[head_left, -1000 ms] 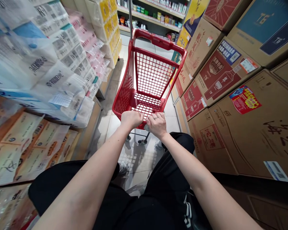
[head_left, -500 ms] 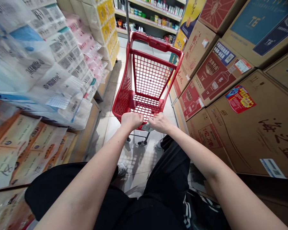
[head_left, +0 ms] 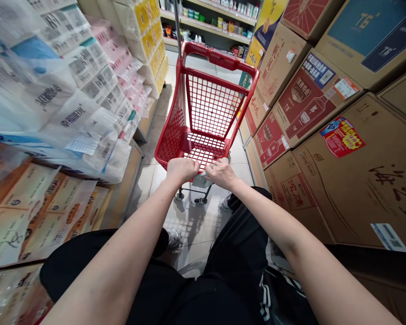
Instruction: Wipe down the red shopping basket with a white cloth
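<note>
A red plastic shopping cart (head_left: 169, 131) with a grid basket stands in the aisle in front of me, its bar at the far end. My left hand (head_left: 182, 170) is closed in a fist on the basket's near rim. Beside it, my right hand (head_left: 220, 173) has its fingers curled over the same rim. A crumpled whitish thing, maybe a tissue or cloth (head_left: 200, 181), hangs under the right fingers, between the two hands. Nothing shows inside the part of the basket I can see. The fingertips of both hands are hidden.
Wrapped paper packs (head_left: 88, 117) are stacked along the left, above orange-printed packages (head_left: 37, 203). Large cardboard cartons (head_left: 325, 189) line the right side. Shelves of bottles and jars (head_left: 216, 20) cross the far end. Tiled floor (head_left: 189, 230) lies between my shoes.
Both hands have shifted slightly left, with the whitish thing showing farther left. The cart's near end has come a little left too. Both hands stay on the rim.
</note>
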`<move>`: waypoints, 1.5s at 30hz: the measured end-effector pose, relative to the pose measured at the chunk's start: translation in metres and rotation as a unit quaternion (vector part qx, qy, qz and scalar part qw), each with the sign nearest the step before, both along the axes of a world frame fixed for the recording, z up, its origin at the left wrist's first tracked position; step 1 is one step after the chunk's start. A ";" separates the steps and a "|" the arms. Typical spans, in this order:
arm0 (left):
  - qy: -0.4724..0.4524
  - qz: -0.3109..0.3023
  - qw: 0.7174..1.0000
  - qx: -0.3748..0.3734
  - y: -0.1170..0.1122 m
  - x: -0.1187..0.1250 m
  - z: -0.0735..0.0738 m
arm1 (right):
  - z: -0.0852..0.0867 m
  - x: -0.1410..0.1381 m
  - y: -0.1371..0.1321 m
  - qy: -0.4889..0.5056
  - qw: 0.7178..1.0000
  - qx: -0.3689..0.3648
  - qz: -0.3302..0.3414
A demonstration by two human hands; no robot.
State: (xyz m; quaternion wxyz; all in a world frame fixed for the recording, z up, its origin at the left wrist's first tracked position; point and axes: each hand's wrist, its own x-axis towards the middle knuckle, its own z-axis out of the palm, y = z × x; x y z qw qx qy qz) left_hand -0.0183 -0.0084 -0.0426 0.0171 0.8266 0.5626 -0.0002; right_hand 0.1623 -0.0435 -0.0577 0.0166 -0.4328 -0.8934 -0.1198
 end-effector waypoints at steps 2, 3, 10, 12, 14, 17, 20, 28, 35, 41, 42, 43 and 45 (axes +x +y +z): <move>0.010 -0.012 1.000 -0.006 0.002 -0.002 0.002 | 0.005 0.001 0.001 -0.006 1.000 -0.003 0.019; 0.016 -0.023 1.000 -0.013 0.004 -0.004 0.003 | 0.008 0.002 0.001 -0.012 0.999 -0.003 0.032; 0.099 -0.071 0.990 -0.065 0.036 -0.042 0.010 | 0.022 0.014 0.006 -0.046 0.995 -0.002 0.092; 0.110 -0.092 0.989 -0.047 0.041 -0.051 0.007 | 0.021 0.015 0.008 -0.049 0.996 -0.011 0.079; 0.115 -0.096 0.988 -0.029 0.041 -0.054 0.003 | 0.019 0.013 0.008 -0.045 0.997 -0.019 0.057; 0.114 -0.086 0.990 -0.017 0.037 -0.052 0.000 | 0.018 0.006 0.007 -0.037 0.998 -0.037 0.025; 0.113 -0.085 0.990 -0.011 0.036 -0.051 0.000 | 0.019 -0.006 0.005 -0.035 0.998 -0.059 -0.009; 0.126 -0.093 0.988 0.009 0.033 -0.058 0.003 | 0.035 -0.045 0.026 -0.015 0.983 -0.173 -0.065; 0.111 -0.108 0.988 0.021 0.026 -0.060 0.006 | 0.020 -0.050 0.006 0.018 0.990 -0.083 -0.109; 0.063 -0.071 0.995 0.036 0.016 -0.049 0.008 | -0.005 -0.029 -0.020 0.069 0.995 0.050 -0.053; 0.059 -0.069 0.995 0.037 0.015 -0.047 0.008 | -0.004 -0.023 -0.022 0.066 0.996 0.053 -0.029; 0.056 -0.067 0.995 0.038 0.013 -0.045 0.009 | -0.003 -0.017 -0.022 0.060 0.997 0.054 -0.007; 0.050 -0.068 0.996 0.039 0.012 -0.041 0.008 | 0.000 -0.005 -0.023 0.039 0.998 0.056 0.013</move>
